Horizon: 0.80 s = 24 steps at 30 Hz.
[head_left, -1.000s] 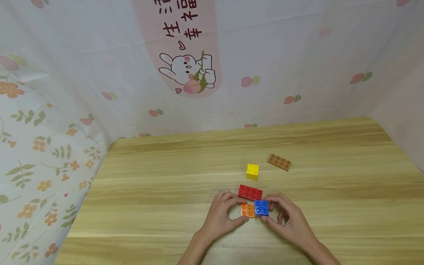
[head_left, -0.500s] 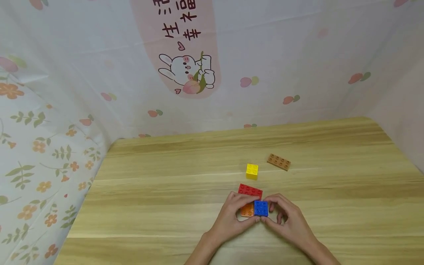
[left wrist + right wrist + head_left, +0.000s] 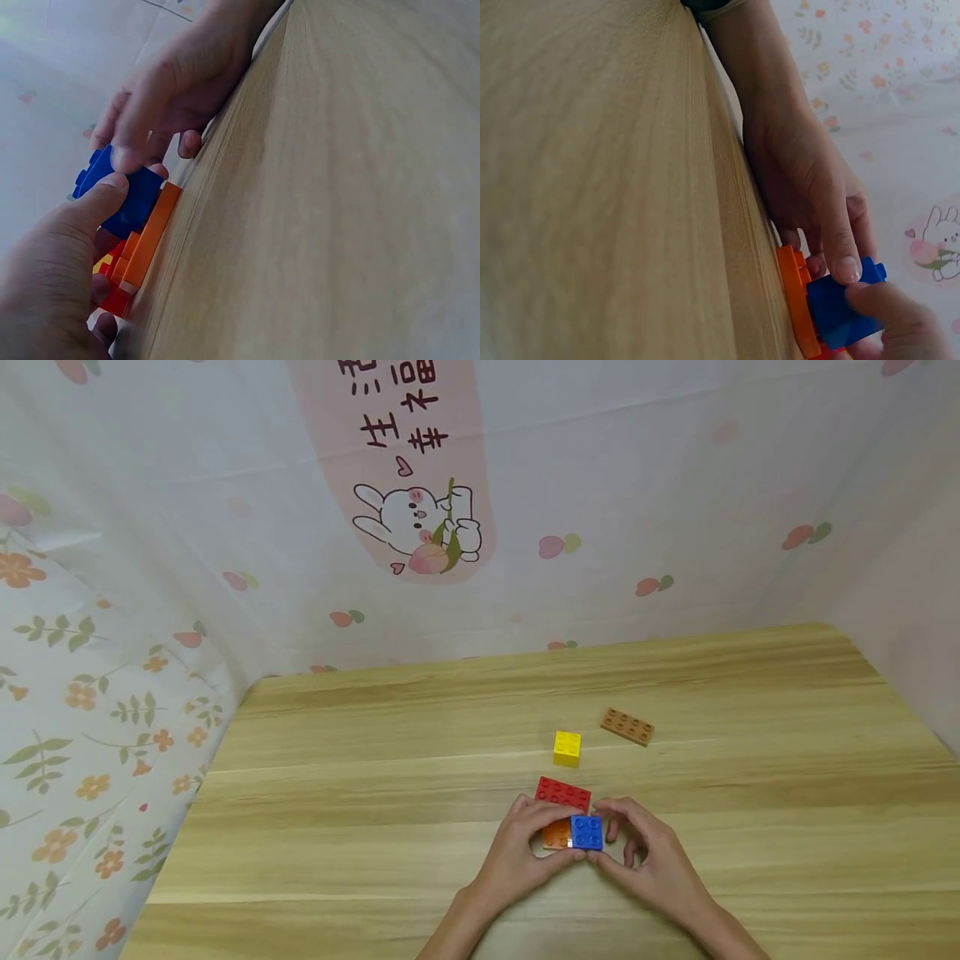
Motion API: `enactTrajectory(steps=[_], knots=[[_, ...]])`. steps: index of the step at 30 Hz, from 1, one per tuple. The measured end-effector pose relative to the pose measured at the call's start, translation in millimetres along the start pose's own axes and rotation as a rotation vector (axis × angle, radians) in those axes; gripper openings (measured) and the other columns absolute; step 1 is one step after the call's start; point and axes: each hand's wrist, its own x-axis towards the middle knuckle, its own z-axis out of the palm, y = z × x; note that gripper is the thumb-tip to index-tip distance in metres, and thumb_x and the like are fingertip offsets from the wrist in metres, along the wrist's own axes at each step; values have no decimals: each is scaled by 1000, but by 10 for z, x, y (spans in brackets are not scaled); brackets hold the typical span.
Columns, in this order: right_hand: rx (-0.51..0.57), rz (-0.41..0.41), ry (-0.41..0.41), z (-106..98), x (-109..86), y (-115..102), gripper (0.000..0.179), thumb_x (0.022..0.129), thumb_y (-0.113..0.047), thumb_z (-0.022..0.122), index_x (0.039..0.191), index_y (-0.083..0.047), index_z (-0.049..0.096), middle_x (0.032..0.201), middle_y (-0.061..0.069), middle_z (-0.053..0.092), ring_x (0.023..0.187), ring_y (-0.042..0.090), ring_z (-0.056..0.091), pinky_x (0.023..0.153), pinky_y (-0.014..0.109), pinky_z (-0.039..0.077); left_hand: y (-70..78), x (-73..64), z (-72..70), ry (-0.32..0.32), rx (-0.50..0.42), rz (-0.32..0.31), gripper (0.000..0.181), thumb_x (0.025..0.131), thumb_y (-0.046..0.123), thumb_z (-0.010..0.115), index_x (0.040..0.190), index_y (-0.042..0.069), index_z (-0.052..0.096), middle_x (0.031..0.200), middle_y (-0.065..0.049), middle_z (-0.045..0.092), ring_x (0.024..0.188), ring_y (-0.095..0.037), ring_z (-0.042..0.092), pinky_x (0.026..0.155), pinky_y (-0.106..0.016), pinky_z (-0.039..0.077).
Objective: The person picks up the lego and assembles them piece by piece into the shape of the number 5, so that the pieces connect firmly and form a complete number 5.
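A blue toy building brick (image 3: 587,832) sits on the right end of a flat orange brick (image 3: 555,837); studs show at the orange one's left end. My left hand (image 3: 517,847) pinches the blue brick between thumb and fingers from the left. From the right, my right hand (image 3: 656,852) also pinches it, its thumb close beside the left thumb. Both thumbs lie on the near side of the blue brick (image 3: 135,199) in the left wrist view. Just behind the hands is a red brick (image 3: 563,792), partly covered by the left fingers.
Farther back on the wooden table (image 3: 360,793) stand a small yellow brick (image 3: 567,748) and a flat brown brick (image 3: 627,727). A printed white cloth (image 3: 600,485) hangs behind the table, and a flowered one (image 3: 90,735) is on the left.
My left hand has moved right, from the orange brick to the blue one, and now covers part of the red brick. My right hand keeps its hold on the blue brick.
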Motion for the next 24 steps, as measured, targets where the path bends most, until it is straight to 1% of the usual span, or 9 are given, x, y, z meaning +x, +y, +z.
enactTrajectory(steps=[4, 7, 9, 11, 15, 19, 24], knots=[[67, 21, -16, -20, -16, 5, 47, 67, 13, 73, 109, 4, 55, 86, 6, 56, 61, 12, 50, 42, 23, 42, -2, -1, 2, 0, -5, -9, 42, 77, 32, 75, 117, 21, 64, 114, 13, 62, 93, -8, 44, 80, -22, 38], [93, 2, -28, -27, -21, 16, 42, 69, 14, 71, 107, 2, 56, 81, 7, 53, 60, 10, 48, 42, 23, 41, -2, -2, 1, -1, -13, -9, 43, 77, 31, 76, 117, 22, 64, 114, 13, 62, 93, -8, 44, 79, -22, 37], [98, -8, -27, -26, -21, 25, 42, 69, 15, 71, 106, 1, 57, 80, 7, 53, 63, 12, 49, 42, 23, 41, -5, -4, 1, -1, -13, -8, 44, 77, 29, 77, 118, 21, 64, 114, 13, 62, 92, -8, 44, 79, -22, 37], [99, -15, -25, -24, -20, 34, 42, 69, 15, 71, 106, 0, 57, 80, 7, 53, 64, 13, 49, 42, 23, 41, -11, -7, 2, 3, 9, 4, 44, 77, 28, 77, 118, 19, 63, 114, 12, 62, 91, -8, 44, 78, -21, 38], [97, -7, -31, -24, -20, 46, 43, 69, 15, 72, 106, -3, 58, 78, 7, 54, 64, 11, 50, 42, 22, 42, -14, -15, 0, 17, 32, -1, 43, 77, 24, 77, 115, 18, 59, 110, 9, 62, 90, -7, 44, 77, -19, 42], [102, -4, -32, -24, -20, 53, 43, 69, 14, 72, 106, -3, 58, 76, 7, 54, 63, 10, 50, 42, 22, 42, -9, -22, -8, 17, 3, -32, 41, 77, 22, 78, 111, 18, 56, 105, 9, 61, 90, -6, 45, 77, -20, 43], [111, -11, -27, -24, -15, 63, 41, 69, 14, 71, 105, 0, 58, 75, 5, 53, 61, 10, 49, 42, 23, 41, -1, -18, -19, 6, -9, -56, 39, 78, 24, 77, 112, 20, 59, 104, 10, 60, 89, -6, 45, 76, -20, 43]])
